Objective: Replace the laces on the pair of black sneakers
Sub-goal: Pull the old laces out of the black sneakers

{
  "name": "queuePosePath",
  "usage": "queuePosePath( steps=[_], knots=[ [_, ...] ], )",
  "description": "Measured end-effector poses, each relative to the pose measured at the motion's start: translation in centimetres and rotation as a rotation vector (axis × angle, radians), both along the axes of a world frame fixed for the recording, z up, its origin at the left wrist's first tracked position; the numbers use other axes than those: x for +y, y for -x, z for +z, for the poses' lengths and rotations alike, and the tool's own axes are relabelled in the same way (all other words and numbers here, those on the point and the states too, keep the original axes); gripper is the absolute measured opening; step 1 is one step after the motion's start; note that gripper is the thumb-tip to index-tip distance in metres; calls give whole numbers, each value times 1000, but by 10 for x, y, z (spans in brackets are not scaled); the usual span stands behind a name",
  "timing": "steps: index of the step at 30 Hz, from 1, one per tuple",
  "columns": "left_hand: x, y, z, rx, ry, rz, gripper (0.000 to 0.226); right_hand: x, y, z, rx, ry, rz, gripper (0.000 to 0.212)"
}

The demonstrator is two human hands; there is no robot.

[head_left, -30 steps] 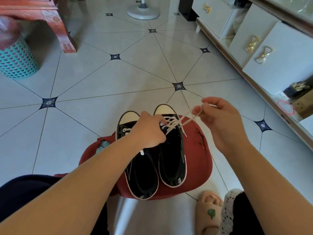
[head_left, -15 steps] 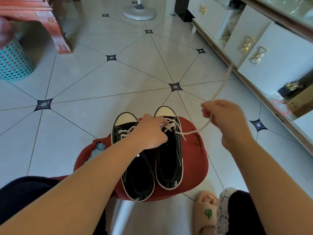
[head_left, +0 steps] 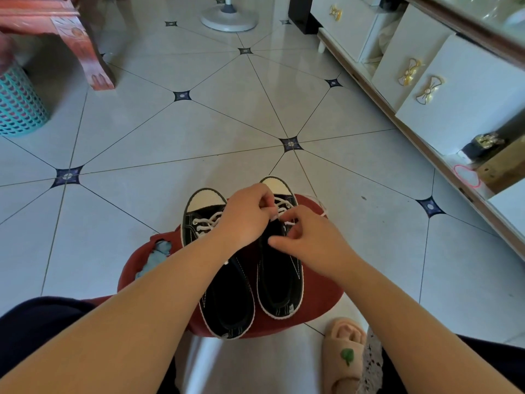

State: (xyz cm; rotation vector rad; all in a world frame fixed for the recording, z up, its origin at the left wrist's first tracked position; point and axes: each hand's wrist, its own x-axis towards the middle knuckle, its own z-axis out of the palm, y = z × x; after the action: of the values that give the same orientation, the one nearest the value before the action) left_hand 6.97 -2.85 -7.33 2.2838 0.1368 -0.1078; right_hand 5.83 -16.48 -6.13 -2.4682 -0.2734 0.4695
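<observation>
While both of my hands meet over the red stool (head_left: 322,294), the left hand (head_left: 244,216) has its fingers curled tight and pinches the cream lace (head_left: 285,202) at the upper eyelets of the right sneaker (head_left: 279,280). My right hand (head_left: 311,238) comes in just beside it, fingers bent down onto the same lace where it crosses the tongue and thumb stuck out toward the left; the fingertips of the two hands touch. A loose run of that lace trails off over the stool's far right edge.

Both black sneakers sit side by side on top of the stool, white toe caps pointing away from me and heels toward me. On the stool's left half the left sneaker (head_left: 223,282) rests partly under my left forearm, with its own lace (head_left: 205,223) crossed through the front eyelets. A blue cloth (head_left: 157,253) shows at the stool's left edge.

Near the stool's right side, close to me, a beige slipper (head_left: 345,356) lies on the tiled floor (head_left: 170,143). Far left of the stool stands a teal basket (head_left: 20,106), with a carved wooden leg (head_left: 95,62) next to it. A white cabinet (head_left: 468,89) runs along the far right.
</observation>
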Motion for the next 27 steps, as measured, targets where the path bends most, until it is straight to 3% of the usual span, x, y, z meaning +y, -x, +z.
queuePosePath(
  steps=[3, 4, 6, 7, 8, 9, 12, 13, 14, 17, 18, 19, 20, 23, 24, 27],
  knots=[
    [7, 1, 6, 75, 71, 4, 9, -1, -2, -3, -77, 49, -37, 24],
    [11, 1, 7, 105, 8, -31, 16, -3, -3, -2, -64, 36, -77, 21],
    [13, 2, 9, 101, -323, -167, 25, -6, -6, -1, -5, 3, -142, 18],
    [12, 4, 10, 43, -453, -205, 18, -7, -5, -1, 8, 1, -156, 17],
    [10, 6, 12, -11, -452, -191, 12, -8, -5, -1, 11, 6, -163, 16],
    [8, 5, 14, -23, -338, -122, 15, -8, -5, -1, 13, 9, -169, 15],
    [18, -3, 34, 134, 445, 214, 19, -9, -6, -2, 28, -2, -199, 15],
    [23, -6, 40, 187, 568, 215, 21, -10, -7, -2, 29, -3, -205, 15],
    [26, -7, 43, 228, 478, 153, 27, -10, -7, -2, 31, -4, -203, 15],
    [20, 3, 39, 227, -404, -172, 36, -8, -6, -2, 42, -13, -173, 17],
    [16, 7, 35, 183, -522, -215, 33, -7, -6, -1, 36, -7, -162, 16],
    [13, 9, 33, 162, -484, -211, 28, -6, -6, -1, 26, 0, -155, 16],
    [13, 11, 36, 133, -323, -168, 21, -5, -6, -1, 16, 3, -153, 16],
    [21, 5, 56, 139, 437, 45, 20, -6, -6, 0, 12, 0, -160, 17],
    [24, 2, 63, 140, 604, 73, 22, -6, -6, -1, 13, 2, -161, 17],
    [32, 0, 67, 142, 858, 237, 25, -6, -6, 0, 18, -7, -156, 16]
  ],
)
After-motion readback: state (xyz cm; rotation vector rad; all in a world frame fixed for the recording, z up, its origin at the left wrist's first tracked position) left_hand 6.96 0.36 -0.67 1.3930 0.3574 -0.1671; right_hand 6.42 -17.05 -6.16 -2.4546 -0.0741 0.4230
